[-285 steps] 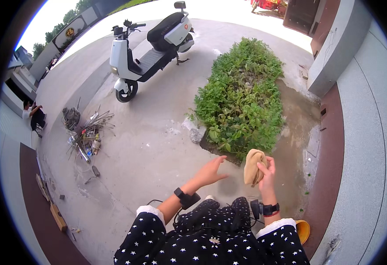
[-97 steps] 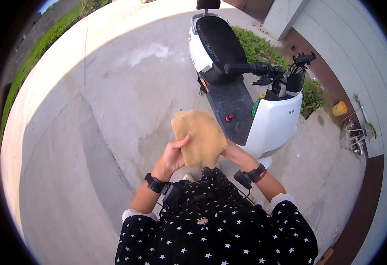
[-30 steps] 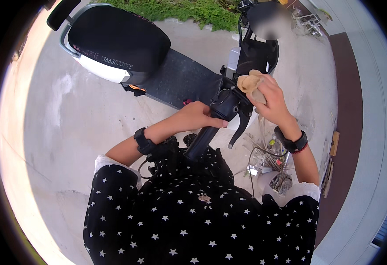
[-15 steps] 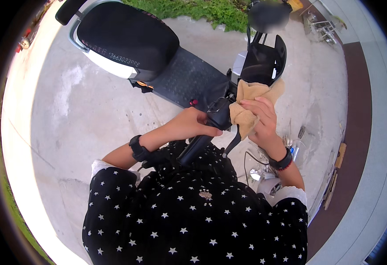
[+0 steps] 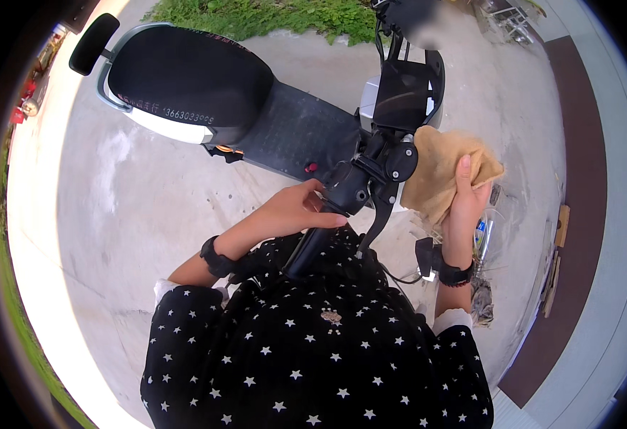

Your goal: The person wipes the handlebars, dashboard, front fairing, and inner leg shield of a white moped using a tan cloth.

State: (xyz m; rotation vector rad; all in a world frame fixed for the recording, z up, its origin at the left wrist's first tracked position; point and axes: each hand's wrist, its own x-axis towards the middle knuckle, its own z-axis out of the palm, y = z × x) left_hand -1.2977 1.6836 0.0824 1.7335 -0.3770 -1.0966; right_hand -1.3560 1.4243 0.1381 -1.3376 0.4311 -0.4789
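An electric scooter stands in front of me, its handlebar turned toward my body. My left hand is wrapped round the handlebar beside the black switch housing, at the inner end of the dark grip. My right hand pinches a tan cloth, thumb on top, just right of the handlebar. The cloth hangs loosely bunched next to the brake lever mount; whether it touches the mount I cannot tell. The black brake lever points down toward me between both hands.
The scooter's black seat and grey footboard extend to the left. A dark front basket or tray lies beyond the handlebar. Green plants grow at the far edge of the concrete. Wood pieces lie by the right wall.
My right hand has drawn the cloth off the handlebar to the right, uncovering the lever mount. My left hand keeps its hold. The view has shifted slightly.
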